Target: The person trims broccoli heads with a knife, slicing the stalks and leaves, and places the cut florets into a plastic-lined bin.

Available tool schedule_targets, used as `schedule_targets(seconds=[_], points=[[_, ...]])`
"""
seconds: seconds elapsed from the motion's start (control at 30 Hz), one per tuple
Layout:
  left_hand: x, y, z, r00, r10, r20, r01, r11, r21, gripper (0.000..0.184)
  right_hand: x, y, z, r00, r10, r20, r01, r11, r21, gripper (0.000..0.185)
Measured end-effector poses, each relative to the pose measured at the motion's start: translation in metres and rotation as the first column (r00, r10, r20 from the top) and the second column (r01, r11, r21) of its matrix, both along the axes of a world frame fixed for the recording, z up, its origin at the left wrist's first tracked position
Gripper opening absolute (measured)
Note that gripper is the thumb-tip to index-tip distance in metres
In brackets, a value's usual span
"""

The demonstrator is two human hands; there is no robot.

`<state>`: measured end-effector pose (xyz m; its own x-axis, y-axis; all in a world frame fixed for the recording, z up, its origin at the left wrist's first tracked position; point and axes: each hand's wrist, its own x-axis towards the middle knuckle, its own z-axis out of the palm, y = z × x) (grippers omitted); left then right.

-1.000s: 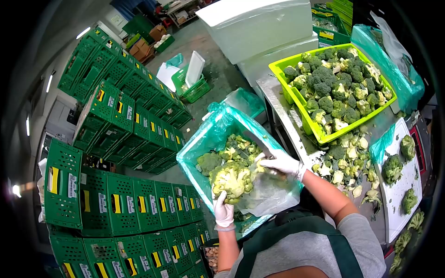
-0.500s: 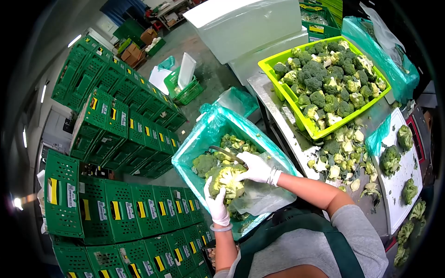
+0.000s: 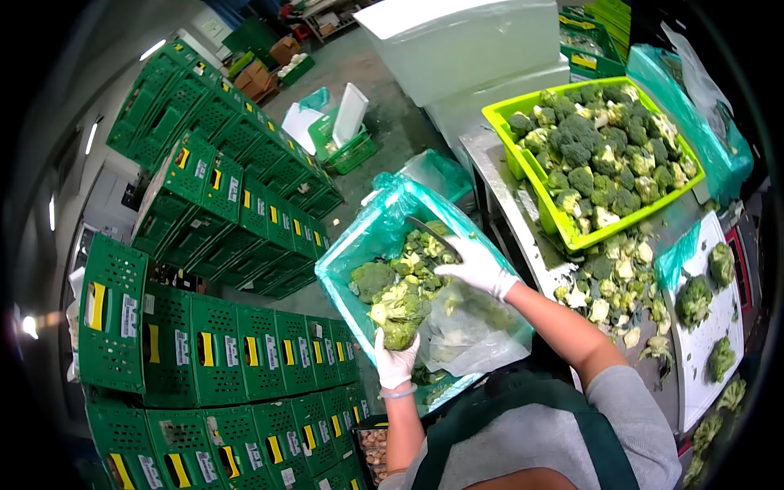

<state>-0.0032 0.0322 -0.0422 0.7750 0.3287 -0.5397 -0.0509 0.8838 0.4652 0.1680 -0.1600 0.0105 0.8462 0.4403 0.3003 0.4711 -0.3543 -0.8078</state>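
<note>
My left hand (image 3: 396, 360), in a white glove, is wrapped round the lower end of a broccoli head (image 3: 399, 314), whose pale cut stems face up. Gripped in my gloved right hand (image 3: 478, 269) is a knife (image 3: 435, 234), its curved blade pointing up and left, apart from that head. Both hands are over a box lined with green plastic (image 3: 336, 263). Inside it lie more broccoli pieces (image 3: 374, 280) and a sheet of clear plastic (image 3: 469, 331). My right fingers partly hide the knife's handle.
At the right, a lime-green crate (image 3: 590, 238) full of broccoli florets stands on a metal table (image 3: 535, 260), with trimmings (image 3: 625, 273) beside it. A white board (image 3: 690, 384) bears several broccoli heads. Stacked green crates (image 3: 220, 351) line the left. White foam boxes (image 3: 465, 49) stand behind.
My right hand with the knife has drawn away from the broccoli head. My left hand has turned the head and now holds it from below. The whole view has shifted slightly.
</note>
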Motion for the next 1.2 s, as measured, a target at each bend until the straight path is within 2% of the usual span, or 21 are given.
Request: schedule_targets(seconds=[0.03,0.07,0.1,0.13,0.17,0.2,0.23,0.3,0.33,0.37,0.43,0.47,0.5,0.57,0.6,0.7,0.83,0.97,1.03,1.17,1.2], points=[[-0.002,-0.004,0.002,0.999,-0.001,0.054,0.004,0.999,-0.043,0.049,-0.009,-0.004,0.001,0.917,0.098,-0.386,-0.141,0.987,-0.083,0.056],[-0.002,-0.011,0.013,0.994,0.028,0.108,-0.019,0.996,-0.086,0.047,-0.022,-0.002,-0.012,0.867,0.164,-0.471,-0.179,0.984,0.014,0.064],[-0.002,-0.020,0.018,0.994,0.027,0.105,-0.017,0.996,-0.091,0.047,-0.039,-0.003,0.011,0.623,0.270,-0.734,-0.260,0.957,0.131,0.061],[-0.001,-0.030,0.022,0.987,0.025,0.161,-0.025,1.000,-0.007,0.047,-0.049,0.002,-0.002,0.490,0.377,-0.786,-0.228,0.926,0.302,0.059],[-0.001,-0.036,0.025,0.976,0.019,0.219,-0.037,0.996,0.076,0.048,-0.054,0.006,-0.014,0.352,0.489,-0.798,-0.168,0.872,0.460,0.057],[-0.006,-0.039,0.029,0.957,-0.124,0.263,0.004,0.910,0.414,0.056,-0.053,0.010,-0.007,0.345,0.521,-0.780,-0.010,0.834,0.552,0.053],[-0.011,-0.031,0.031,0.932,-0.230,0.279,0.096,0.901,0.424,0.062,-0.049,0.005,0.003,0.378,0.539,-0.752,0.039,0.803,0.595,0.050],[-0.020,-0.012,0.038,0.855,-0.396,0.336,0.283,0.897,0.340,0.072,-0.034,-0.007,0.019,0.483,0.469,-0.739,-0.171,0.878,0.446,0.043],[-0.018,-0.012,0.053,0.811,-0.498,0.308,0.342,0.830,0.441,0.079,-0.029,-0.006,0.019,0.562,0.479,-0.674,-0.268,0.877,0.399,0.044],[-0.019,-0.013,0.045,0.810,-0.504,0.300,0.352,0.827,0.438,0.079,-0.026,0.004,-0.004,0.790,0.467,-0.397,-0.366,0.879,0.306,0.048],[-0.010,-0.015,0.007,0.867,-0.455,0.202,0.338,0.836,0.432,0.074,-0.032,0.009,0.039,0.848,0.385,-0.366,-0.443,0.892,-0.087,0.051],[-0.005,-0.010,-0.015,0.902,-0.394,0.177,0.319,0.884,0.341,0.060,-0.034,0.013,0.041,0.846,0.366,-0.387,-0.406,0.914,-0.023,0.052],[0.004,-0.015,-0.017,0.948,-0.295,0.119,0.244,0.914,0.323,0.056,-0.037,0.023,0.036,0.873,0.391,-0.291,-0.309,0.905,0.291,0.048],[0.007,-0.016,-0.009,0.959,-0.249,0.133,0.223,0.957,0.185,0.056,-0.040,0.011,0.042,0.715,0.343,-0.609,-0.121,0.919,0.376,0.038],[0.010,-0.018,-0.010,0.981,-0.165,0.100,0.142,0.968,0.205,0.057,-0.045,0.008,0.041,0.790,0.288,-0.542,-0.048,0.909,0.414,0.030],[0.024,-0.016,-0.021,0.924,0.015,0.383,-0.067,0.990,0.124,0.057,-0.074,-0.012,0.032,0.499,0.367,-0.785,-0.167,0.930,0.328,0.027],[0.033,-0.009,-0.023,0.887,0.126,0.443,-0.157,0.987,0.034,0.049,-0.104,-0.011,-0.007,0.146,0.593,-0.792,-0.119,0.805,0.581,0.024],[0.031,-0.006,-0.032,0.898,0.103,0.428,-0.151,0.985,0.080,0.046,-0.098,0.001,-0.006,0.103,0.655,-0.749,-0.113,0.756,0.645,0.022],[0.031,-0.007,-0.031,0.907,0.014,0.422,-0.159,0.937,0.310,0.045,-0.098,0.005,-0.004,-0.009,0.738,-0.675,-0.040,0.674,0.738,0.020],[0.027,-0.015,-0.015,0.909,-0.123,0.399,-0.053,0.914,0.402,0.038,-0.098,0.017,-0.002,-0.186,0.842,-0.506,0.174,0.535,0.826,0.020],[0.032,-0.014,-0.022,0.925,-0.012,0.380,-0.139,0.919,0.369,0.038,-0.097,0.020,-0.002,-0.183,0.835,-0.519,0.170,0.547,0.820,0.019]])
